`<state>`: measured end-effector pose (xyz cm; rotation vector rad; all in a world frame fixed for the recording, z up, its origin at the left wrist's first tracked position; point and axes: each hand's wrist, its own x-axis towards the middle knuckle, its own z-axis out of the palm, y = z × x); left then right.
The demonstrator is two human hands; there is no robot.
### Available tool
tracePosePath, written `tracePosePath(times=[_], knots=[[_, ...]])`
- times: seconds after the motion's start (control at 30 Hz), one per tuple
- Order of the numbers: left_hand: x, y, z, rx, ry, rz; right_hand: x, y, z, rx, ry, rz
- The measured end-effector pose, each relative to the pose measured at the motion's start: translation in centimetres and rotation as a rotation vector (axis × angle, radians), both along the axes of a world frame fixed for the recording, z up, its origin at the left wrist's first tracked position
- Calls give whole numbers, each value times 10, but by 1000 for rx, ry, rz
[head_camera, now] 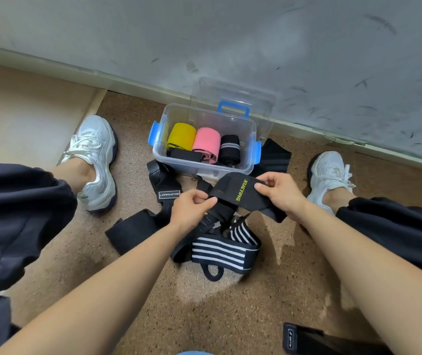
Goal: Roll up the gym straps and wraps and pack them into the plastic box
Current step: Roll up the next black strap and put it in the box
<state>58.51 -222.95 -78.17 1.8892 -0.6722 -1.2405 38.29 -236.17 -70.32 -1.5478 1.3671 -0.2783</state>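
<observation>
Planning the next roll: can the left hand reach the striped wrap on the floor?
Probably, once freed: the left hand pinches the black strap, but the striped wrap lies mostly uncovered close beneath it.

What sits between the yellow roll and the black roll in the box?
The pink roll lies between the yellow roll and the black roll, side by side in the box; the head view shows it.

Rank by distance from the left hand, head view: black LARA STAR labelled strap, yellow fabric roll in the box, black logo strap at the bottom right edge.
1. Black LARA STAR labelled strap, lying just left of the left hand, which grips the black XUEYING strap.
2. Yellow fabric roll, beyond, inside the clear plastic box.
3. Black logo strap, bottom right edge.
</observation>
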Motion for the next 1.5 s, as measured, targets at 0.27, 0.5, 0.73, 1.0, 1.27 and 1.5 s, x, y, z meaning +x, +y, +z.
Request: tracePosePath(times=[0.27, 0.5, 0.73, 1.0, 1.27, 1.5], knots=[[-75, 3, 14, -137, -63, -347, -26, -10, 23, 33, -82, -200], [-96, -1, 30, -302, -98, -325, -26, -6, 19, 29, -62, -234], [-68, 16, 7, -74, -389, -431, -39, -11, 16, -62, 63, -346], [5, 36, 2, -63, -936, -83, -19, 0, 30, 173, -156, -329], [66, 48, -19, 436, -648, -103, -5, 10, 30, 57, 20, -97], [88, 32, 56, 84, -483, -157, 10, 8, 50, -234, 220, 49]])
